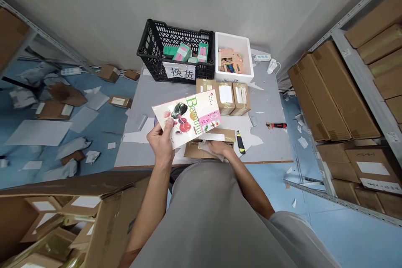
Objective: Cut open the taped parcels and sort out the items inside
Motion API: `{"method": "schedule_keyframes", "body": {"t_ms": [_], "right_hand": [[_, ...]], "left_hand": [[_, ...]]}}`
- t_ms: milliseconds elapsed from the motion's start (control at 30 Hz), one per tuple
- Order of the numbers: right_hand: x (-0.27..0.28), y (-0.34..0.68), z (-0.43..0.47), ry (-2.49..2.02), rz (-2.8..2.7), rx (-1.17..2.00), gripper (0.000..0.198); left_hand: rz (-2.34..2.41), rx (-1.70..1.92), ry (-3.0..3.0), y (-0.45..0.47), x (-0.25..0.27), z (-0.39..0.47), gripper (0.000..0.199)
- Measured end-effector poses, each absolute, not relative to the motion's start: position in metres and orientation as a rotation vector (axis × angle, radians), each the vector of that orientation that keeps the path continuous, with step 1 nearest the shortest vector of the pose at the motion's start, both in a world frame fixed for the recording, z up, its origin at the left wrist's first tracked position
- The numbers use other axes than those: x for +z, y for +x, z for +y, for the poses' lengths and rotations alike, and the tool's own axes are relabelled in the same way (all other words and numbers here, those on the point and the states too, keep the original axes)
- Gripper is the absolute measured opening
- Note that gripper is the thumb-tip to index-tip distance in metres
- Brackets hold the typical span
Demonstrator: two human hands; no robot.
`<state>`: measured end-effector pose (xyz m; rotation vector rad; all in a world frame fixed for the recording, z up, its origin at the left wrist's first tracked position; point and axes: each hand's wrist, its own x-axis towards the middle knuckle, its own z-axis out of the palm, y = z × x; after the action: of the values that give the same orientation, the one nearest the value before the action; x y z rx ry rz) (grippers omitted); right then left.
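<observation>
My left hand (pixel 161 140) is closed on a flat, white printed packet (pixel 188 118), thumb on top. It carries the green word "Beautiful", pictures of fruit and a pink panel, and is held tilted above the table. Lower and to the right, my right hand (pixel 218 147) reaches into an opened cardboard box (pixel 194 150) at the table's front edge. Its fingers are bent around crumpled white paper (pixel 205 145); the fingertips are partly hidden. Just right of this box lies a yellow-and-black box cutter (pixel 240 142).
Behind stand small taped cartons (pixel 225 98), a black crate (pixel 150 63) with green-and-pink boxes, and a white foam box (pixel 249 65). A red-and-black cutter (pixel 276 125) lies on the table (pixel 266 142). Shelving with cartons (pixel 333 92) flanks the right; a large carton (pixel 116 209) stands lower left.
</observation>
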<state>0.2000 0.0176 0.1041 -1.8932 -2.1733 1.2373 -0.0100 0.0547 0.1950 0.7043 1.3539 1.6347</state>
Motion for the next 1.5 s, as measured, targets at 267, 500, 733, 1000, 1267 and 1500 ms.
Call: {"method": "schedule_keyframes", "body": {"t_ms": [267, 500, 733, 1000, 1267, 1500], "right_hand": [[0.195, 0.243, -0.071, -1.691, -1.65, 1.287, 0.064], [0.218, 0.21, -0.049, -1.377, -1.001, 1.169, 0.072], [0.222, 0.206, -0.019, -1.432, -0.963, 0.82, 0.055], [0.234, 0.208, -0.017, -1.417, -1.102, 0.768, 0.053], [0.243, 0.183, -0.021, -1.346, -1.045, 0.904, 0.056], [0.227, 0.217, -0.013, -1.281, -0.764, 1.005, 0.069]], "left_hand": [[1.334, 1.652, 0.643, -0.014, 0.193, 0.054, 0.055], [1.296, 1.585, 0.58, 0.03, 0.2, 0.038, 0.067], [1.06, 1.299, 0.781, 0.048, 0.203, 0.01, 0.077], [1.001, 1.29, 0.854, 0.054, 0.21, 0.002, 0.068], [1.076, 1.494, 1.464, 0.059, 0.196, -0.01, 0.021], [0.906, 1.083, 1.557, 0.035, 0.19, 0.011, 0.049]]}}
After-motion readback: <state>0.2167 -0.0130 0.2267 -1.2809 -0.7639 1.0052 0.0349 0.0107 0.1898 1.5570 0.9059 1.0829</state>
